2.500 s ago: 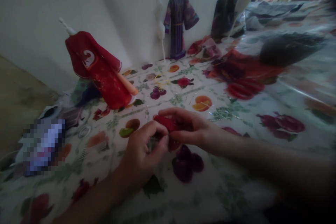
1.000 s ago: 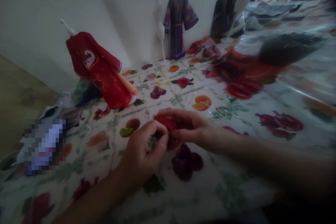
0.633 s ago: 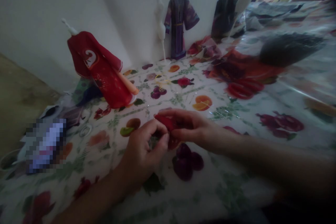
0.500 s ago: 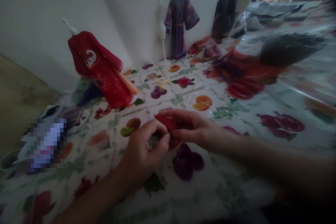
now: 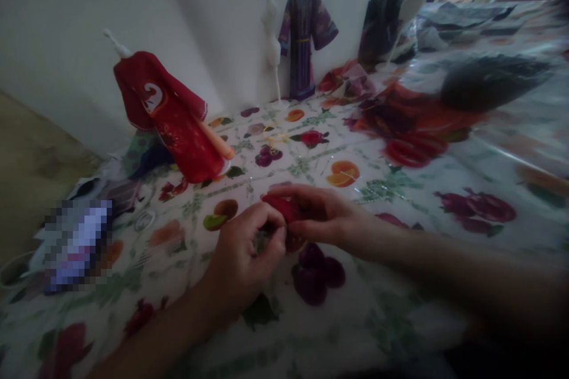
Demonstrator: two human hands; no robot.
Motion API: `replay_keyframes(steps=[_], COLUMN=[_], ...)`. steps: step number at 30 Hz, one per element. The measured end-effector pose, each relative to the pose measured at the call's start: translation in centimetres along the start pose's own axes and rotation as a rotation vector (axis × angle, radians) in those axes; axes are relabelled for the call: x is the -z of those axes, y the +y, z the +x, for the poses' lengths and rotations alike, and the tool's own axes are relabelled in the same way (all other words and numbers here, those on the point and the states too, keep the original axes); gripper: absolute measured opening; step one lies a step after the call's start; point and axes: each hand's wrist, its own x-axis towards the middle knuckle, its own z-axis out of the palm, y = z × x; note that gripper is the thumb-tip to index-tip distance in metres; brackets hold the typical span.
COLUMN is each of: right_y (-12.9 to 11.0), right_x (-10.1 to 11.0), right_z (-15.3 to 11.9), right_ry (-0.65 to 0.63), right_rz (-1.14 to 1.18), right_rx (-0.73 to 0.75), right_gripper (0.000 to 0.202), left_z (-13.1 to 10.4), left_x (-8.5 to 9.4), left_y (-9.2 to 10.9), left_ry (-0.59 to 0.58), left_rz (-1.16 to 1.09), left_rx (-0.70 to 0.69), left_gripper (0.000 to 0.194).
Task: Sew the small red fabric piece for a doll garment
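A small piece of red fabric (image 5: 283,208) is held between my two hands, above the fruit-patterned tablecloth (image 5: 306,331). My left hand (image 5: 251,243) pinches its left edge with thumb and fingertips. From the right, my right hand (image 5: 322,213) grips the fabric between its thumb and curled fingers. The hands nearly touch each other, and part of the fabric is hidden behind the fingers. Beyond them at the left, a small mannequin wears a red dress (image 5: 178,118) with a white motif and leans to the left in view.
By the wall stand a bare white mannequin (image 5: 271,29) and one in a purple robe (image 5: 302,41). Red and orange fabric (image 5: 400,112) lies at the right near a dark bundle (image 5: 493,80). Folded items and a blurred blue-white packet (image 5: 82,246) lie at the left.
Both hands keep almost the same place and grip. The red fabric has shifted slightly between the fingers, and less of it shows below them.
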Motion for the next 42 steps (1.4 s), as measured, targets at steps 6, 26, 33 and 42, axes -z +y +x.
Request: replay_keyframes(steps=[6, 26, 33, 42], right_y=[-0.10, 0.11, -0.03, -0.05], right_x=[-0.03, 0.13, 0.13, 0.04], right_z=[-0.01, 0.09, 0.10, -0.03], right_ry=[0.007, 0.003, -0.012, -0.005], right_rz=[-0.023, 0.007, 0.085, 0.069], right_rx=[0.010, 0.041, 0.046, 0.071], right_gripper=[0.058, 0.054, 0.049, 0.044], left_z=[0.02, 0.02, -0.23, -0.34], left_x=[-0.09, -0.03, -0.03, -0.01], left_y=[-0.05, -0.20, -0.39, -0.40], left_ry=[0.004, 0.005, 0.039, 0.032], left_rz=[-0.002, -0.028, -0.038, -0.027], left_rx=[-0.010, -0.026, -0.017, -0.019], left_gripper=[0.013, 0.013, 0.014, 0.014])
